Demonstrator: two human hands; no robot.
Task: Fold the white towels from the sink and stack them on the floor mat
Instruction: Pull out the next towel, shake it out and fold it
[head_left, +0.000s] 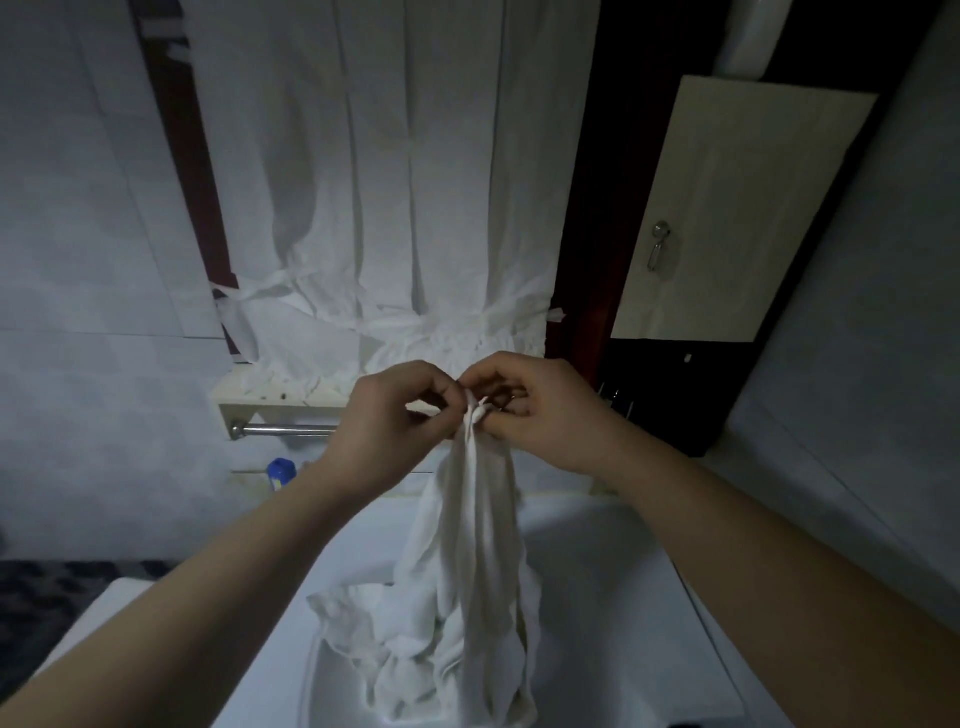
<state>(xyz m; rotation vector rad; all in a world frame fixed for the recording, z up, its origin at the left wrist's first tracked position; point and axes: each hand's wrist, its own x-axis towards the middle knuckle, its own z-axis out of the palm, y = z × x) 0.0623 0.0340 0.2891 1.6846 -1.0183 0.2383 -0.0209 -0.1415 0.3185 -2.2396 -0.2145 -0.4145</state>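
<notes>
Two hands meet above the sink (597, 551), and we have them pinched together on the top edge of one white towel (480, 545). Our left hand (387, 423) grips the cloth with thumb and curled fingers; our right hand (540, 410) does the same from the other side, its fingertips touching the left's around a small bunched corner. Both are closed tight on the towel.

From that pinch the towel hangs straight down in long folds, and its lower end reaches into the sink. More white towels (363, 629) lie crumpled in the basin, just left of the hanging one and touching it; we cannot tell how many are in the heap.

Behind the sink a white curtain (395, 182) covers the wall, gathered and tied low down. Below its hem, a pale shelf (270, 400) with a metal rail (285, 430) under it sits above the sink's back edge. A blue-capped bottle (281, 470) stands left of our left wrist, behind the sink. Right of the curtain hangs a cream cabinet door (737, 208) with a metal latch (658, 244).
</notes>
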